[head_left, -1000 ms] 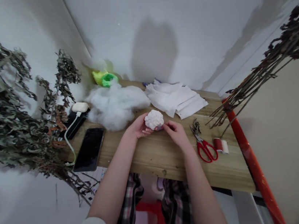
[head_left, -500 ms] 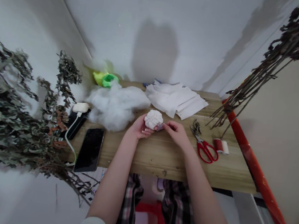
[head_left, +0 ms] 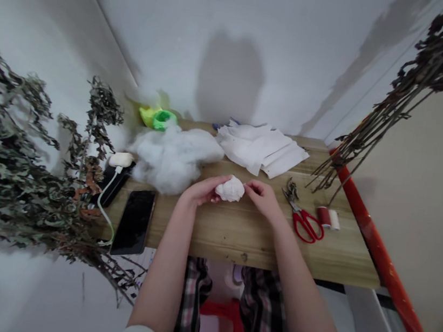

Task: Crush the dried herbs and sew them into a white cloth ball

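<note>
White wrinkled ball point(head_left: 230, 189) sits between the person's two hands, just above the wooden tabletop point(head_left: 244, 240), near the middle of the table; from the head view, its surface could be soft cloth or wadding, and I cannot tell which. The left hand point(head_left: 202, 189) comes in from the left, its fingers held together and curled against the ball's left side. The right hand point(head_left: 263, 198) meets the ball's right side, its fingers also together and curved, with the fingertips point(head_left: 248, 187) against the white surface. Between them, the two hands hold the ball lightly.

Just behind the left hand lies a large heap of loose white fiberfill point(head_left: 171, 159), and a stack of white cloth sheets point(head_left: 260, 152) lies behind the ball. To the right of the right hand are red-handled scissors point(head_left: 306, 224), with a dried sprig point(head_left: 292, 189) at their blades and a red-and-white thread spool point(head_left: 327, 217) beside them. At the left of the table lie a black smartphone point(head_left: 133, 222) and a black device point(head_left: 110, 187) with a white charger point(head_left: 120, 160) and cable point(head_left: 103, 216). A yellow-green plastic bag point(head_left: 156, 118) sits at the far corner. Dried leafy branches point(head_left: 10, 160) hang in at the left, and bare dried stems point(head_left: 411, 87) at the right.
</note>
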`<state>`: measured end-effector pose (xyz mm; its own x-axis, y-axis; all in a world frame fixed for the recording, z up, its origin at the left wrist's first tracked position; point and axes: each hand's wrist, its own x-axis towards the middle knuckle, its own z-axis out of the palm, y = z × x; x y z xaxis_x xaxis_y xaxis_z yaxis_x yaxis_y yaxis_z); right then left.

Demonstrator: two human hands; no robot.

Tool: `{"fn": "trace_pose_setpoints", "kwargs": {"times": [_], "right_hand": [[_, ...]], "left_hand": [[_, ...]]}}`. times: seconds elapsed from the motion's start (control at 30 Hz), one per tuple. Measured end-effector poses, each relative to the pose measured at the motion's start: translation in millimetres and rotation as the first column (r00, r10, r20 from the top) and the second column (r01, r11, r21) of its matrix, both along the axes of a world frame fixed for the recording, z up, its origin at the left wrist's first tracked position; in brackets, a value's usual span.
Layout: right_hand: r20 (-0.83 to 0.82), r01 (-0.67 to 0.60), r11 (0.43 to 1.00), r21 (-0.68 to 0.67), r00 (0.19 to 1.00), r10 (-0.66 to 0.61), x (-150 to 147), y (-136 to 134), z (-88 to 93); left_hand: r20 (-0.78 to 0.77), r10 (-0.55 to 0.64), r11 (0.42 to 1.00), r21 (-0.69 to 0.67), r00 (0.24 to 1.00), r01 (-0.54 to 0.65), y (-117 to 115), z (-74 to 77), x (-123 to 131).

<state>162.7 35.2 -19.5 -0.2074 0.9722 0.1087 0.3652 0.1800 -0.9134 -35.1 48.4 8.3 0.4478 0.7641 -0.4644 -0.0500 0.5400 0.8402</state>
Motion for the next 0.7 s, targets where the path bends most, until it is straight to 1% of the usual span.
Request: {"fn": "trace_pose_setpoints", "kwargs": {"times": [0.13, 0.23, 0.33, 0.5, 0.7], "right_hand": [[0.011, 0.035, 0.999, -0.003, 0.999, -0.035, -2.3, -1.2, 0.4], [0.015, 0.07, 0.998, 0.009, 0.997, -0.07, -5.1, -1.8, 0.9], [-0.006, 0.076, 0.997, 0.02, 0.997, -0.076, -8.2, -2.2, 1.9], [-0.039, 0.074, 0.997, 0.038, 0.997, -0.073, -13.3, -3.7, 5.5], [-0.012, 0.071, 0.996, 0.062, 0.997, -0.07, -14.5, -8.0, 7.6]], "left_hand": [[-0.105, -0.062, 0.99, 0.118, 0.993, 0.074, -1.9, -0.3, -4.3], [-0.235, -0.067, 0.978, 0.178, 0.97, 0.11, -3.0, -0.3, -5.8], [-0.315, -0.06, 0.964, 0.227, 0.947, 0.137, -4.7, 0.3, -6.3], [-0.348, -0.041, 0.934, 0.32, 0.937, 0.16, -7.3, -0.3, -7.2], [-0.389, 0.047, 0.877, 0.458, 0.92, 0.149, -8.3, -4.1, -5.8]]}}
